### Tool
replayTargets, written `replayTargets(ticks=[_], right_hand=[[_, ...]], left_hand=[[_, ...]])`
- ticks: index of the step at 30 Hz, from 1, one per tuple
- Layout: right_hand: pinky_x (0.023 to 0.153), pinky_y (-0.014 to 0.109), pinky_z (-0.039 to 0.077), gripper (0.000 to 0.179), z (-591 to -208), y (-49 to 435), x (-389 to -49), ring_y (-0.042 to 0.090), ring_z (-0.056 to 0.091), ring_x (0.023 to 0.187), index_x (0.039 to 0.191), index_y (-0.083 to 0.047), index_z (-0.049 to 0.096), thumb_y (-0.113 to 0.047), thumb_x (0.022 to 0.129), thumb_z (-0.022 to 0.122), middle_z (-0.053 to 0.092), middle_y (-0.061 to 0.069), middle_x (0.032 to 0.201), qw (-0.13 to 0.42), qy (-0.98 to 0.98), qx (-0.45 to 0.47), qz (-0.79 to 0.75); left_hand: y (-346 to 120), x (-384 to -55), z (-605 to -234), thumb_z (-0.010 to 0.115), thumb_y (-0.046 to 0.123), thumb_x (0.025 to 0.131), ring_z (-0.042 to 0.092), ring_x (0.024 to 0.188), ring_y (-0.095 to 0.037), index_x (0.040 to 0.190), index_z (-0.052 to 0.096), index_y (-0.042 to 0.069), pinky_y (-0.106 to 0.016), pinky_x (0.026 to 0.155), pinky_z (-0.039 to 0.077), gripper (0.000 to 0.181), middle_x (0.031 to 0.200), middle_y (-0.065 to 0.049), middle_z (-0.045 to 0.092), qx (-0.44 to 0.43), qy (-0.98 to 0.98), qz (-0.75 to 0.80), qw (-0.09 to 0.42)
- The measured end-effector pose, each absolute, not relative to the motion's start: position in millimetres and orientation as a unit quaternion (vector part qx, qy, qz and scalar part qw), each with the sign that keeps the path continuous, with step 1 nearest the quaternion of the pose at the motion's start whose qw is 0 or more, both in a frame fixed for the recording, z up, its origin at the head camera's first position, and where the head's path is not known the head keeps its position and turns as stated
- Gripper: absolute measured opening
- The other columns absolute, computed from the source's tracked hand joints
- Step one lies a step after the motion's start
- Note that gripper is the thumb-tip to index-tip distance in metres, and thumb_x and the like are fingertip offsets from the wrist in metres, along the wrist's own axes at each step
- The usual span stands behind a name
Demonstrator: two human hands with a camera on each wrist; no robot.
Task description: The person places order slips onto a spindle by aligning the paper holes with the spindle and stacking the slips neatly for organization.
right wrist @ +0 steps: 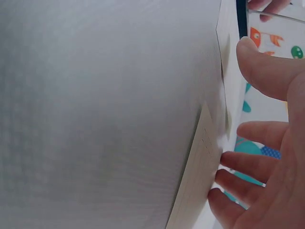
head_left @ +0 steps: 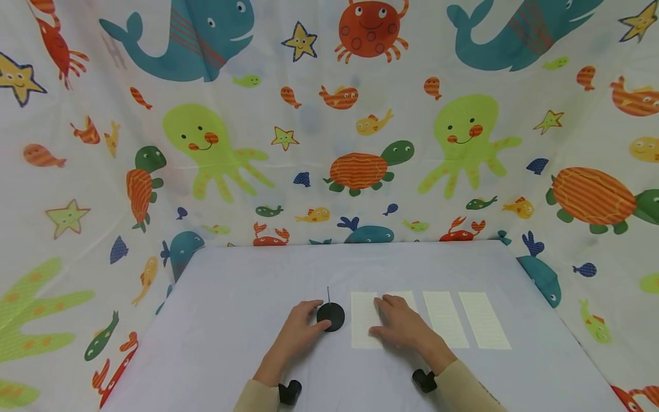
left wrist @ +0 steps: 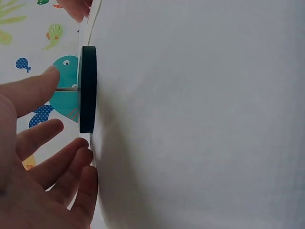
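A paper spike (head_left: 334, 320) with a round black base and a thin upright metal rod stands near the middle of the table. My left hand (head_left: 301, 329) is beside it, thumb and fingers spread loosely around the base's left side. In the left wrist view the thumb overlaps the rod of the spike (left wrist: 87, 90). Right of the spike, several cream paper slips lie side by side. My right hand (head_left: 404, 326), fingers loosely bent, is over the first slip (head_left: 362, 329) and the second slip (head_left: 408, 297), partly hiding both. In the right wrist view its fingertips are close to a slip (right wrist: 195, 176).
Two more slips, a third (head_left: 447, 323) and a fourth (head_left: 485, 323), lie to the right. A white cloth covers the table (head_left: 216, 320). Behind and at both sides hangs a curtain (head_left: 309, 123) printed with sea animals. Each wrist carries a small black camera (head_left: 290, 393).
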State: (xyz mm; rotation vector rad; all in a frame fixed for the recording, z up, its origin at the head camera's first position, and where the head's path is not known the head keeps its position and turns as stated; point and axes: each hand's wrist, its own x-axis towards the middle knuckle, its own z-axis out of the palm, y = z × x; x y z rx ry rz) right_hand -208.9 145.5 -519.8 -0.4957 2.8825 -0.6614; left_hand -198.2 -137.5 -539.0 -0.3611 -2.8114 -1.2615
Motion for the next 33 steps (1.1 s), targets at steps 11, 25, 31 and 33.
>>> replayTargets(ticks=[11,25,31,33], right_hand=[[0.107,0.054,0.043,0.070,-525.2,143.1,-206.3,0.040,0.040,0.138,0.141,-0.001,0.057,-0.040,0.087,0.079,0.046,0.022,0.148,0.056,0.963,-0.175,-0.199],[0.103,0.053,0.046,0.064,-525.6,137.1,-203.0,0.041,0.042,0.134,0.137,0.000,0.061,-0.035,0.088,0.080,0.048,0.022,0.144,0.033,0.968,-0.179,-0.174],[0.103,0.053,0.047,0.063,-524.6,135.6,-204.1,0.040,0.044,0.133,0.135,0.000,0.063,-0.035,0.086,0.082,0.049,0.022,0.142,0.032,0.970,-0.172,-0.169],[0.103,0.053,0.047,0.064,-524.9,135.3,-204.5,0.040,0.044,0.133,0.135,-0.001,0.063,-0.035,0.085,0.082,0.050,0.022,0.142,0.033,0.971,-0.171,-0.167]], left_hand=[[-139.9,-202.8,-540.2,0.078,0.020,0.088,0.053,0.127,-0.043,0.129,0.065,-0.002,-0.057,0.106,0.041,0.049,0.130,-0.021,0.063,-0.126,-0.903,-0.411,0.006],[-138.3,-200.5,-541.9,0.079,0.016,0.086,0.053,0.123,-0.045,0.126,0.066,-0.004,-0.058,0.104,0.042,0.046,0.128,-0.023,0.063,-0.134,-0.909,-0.393,0.026],[-137.3,-200.1,-540.8,0.078,0.016,0.086,0.052,0.126,-0.044,0.127,0.066,-0.003,-0.057,0.106,0.041,0.046,0.130,-0.022,0.062,-0.126,-0.910,-0.394,0.017],[-137.1,-199.8,-540.7,0.079,0.016,0.086,0.052,0.126,-0.044,0.127,0.066,-0.003,-0.057,0.106,0.041,0.046,0.131,-0.022,0.062,-0.125,-0.911,-0.393,0.016]])
